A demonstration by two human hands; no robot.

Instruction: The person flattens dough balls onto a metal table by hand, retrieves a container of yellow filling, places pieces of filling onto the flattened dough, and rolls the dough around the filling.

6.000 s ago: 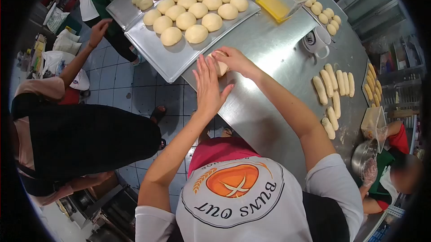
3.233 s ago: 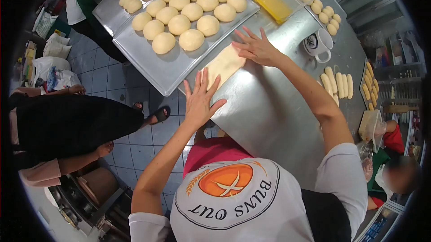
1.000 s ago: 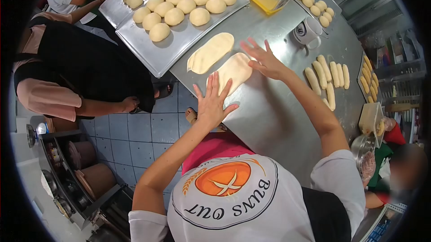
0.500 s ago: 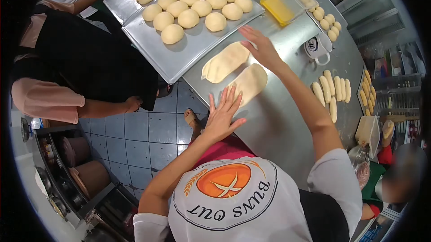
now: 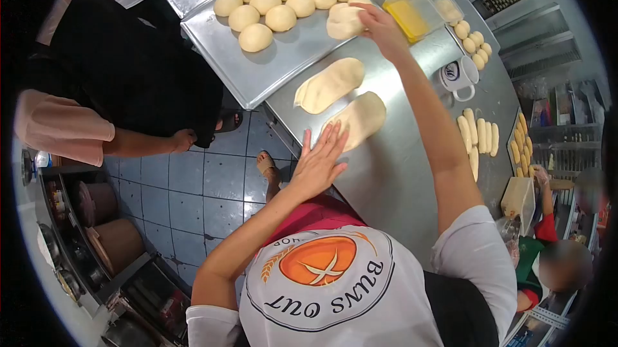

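My right hand (image 5: 384, 28) grips a pale dough ball (image 5: 344, 23) at the right edge of the metal tray (image 5: 225, 67). The held dough looks dented and slightly blurred. On the steel table (image 5: 380, 183), my left hand (image 5: 322, 160) lies flat with fingers spread, its fingertips on the near end of a flattened oval dough piece (image 5: 364, 115). Beside that piece lies a second flattened dough oval (image 5: 331, 83), with a thin, uneven near end. Several round dough balls (image 5: 281, 18) sit in rows on the tray.
A clear container with yellow contents (image 5: 407, 20) and a white mug (image 5: 458, 76) stand to the right. Several dough rolls (image 5: 473, 131) lie farther right. A person in a black apron (image 5: 122, 64) stands left of the tray; another person (image 5: 534, 263) is at far right.
My right hand has moved from above the flattened dough to the tray and taken hold of a dough ball. My left hand stays on the nearer flattened piece.
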